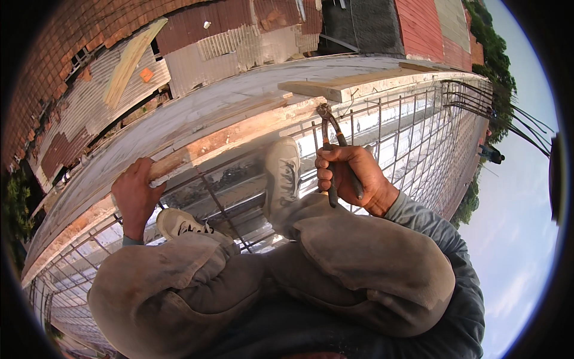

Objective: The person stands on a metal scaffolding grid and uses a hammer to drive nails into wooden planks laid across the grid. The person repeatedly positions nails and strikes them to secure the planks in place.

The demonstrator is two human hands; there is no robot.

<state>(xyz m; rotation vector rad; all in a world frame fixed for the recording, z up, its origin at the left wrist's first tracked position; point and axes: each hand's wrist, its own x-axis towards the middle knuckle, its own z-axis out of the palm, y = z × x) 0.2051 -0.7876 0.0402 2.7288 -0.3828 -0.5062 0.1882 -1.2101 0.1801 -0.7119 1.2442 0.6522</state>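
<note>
My right hand (362, 173) is closed around the handles of a pair of pincers (326, 127), dark with a little orange on the grips. Their jaws point away from me and reach the edge of a long wooden board (230, 136); whether they bite on anything there is too small to tell. At the left, my left hand (134, 191) grips the same board, with its fingers over the top and the thumb on the near side. Below the board runs a grid of steel rebar (388, 134), on which my two shoes (282, 173) stand.
A second wooden plank (335, 90) lies past the pincers. Bent rebar ends (469, 96) stick out at the far right. Beyond the board's outer side are a grey surface (239, 90) and rusty metal roofs (203, 36). Another person (492, 154) is far off right.
</note>
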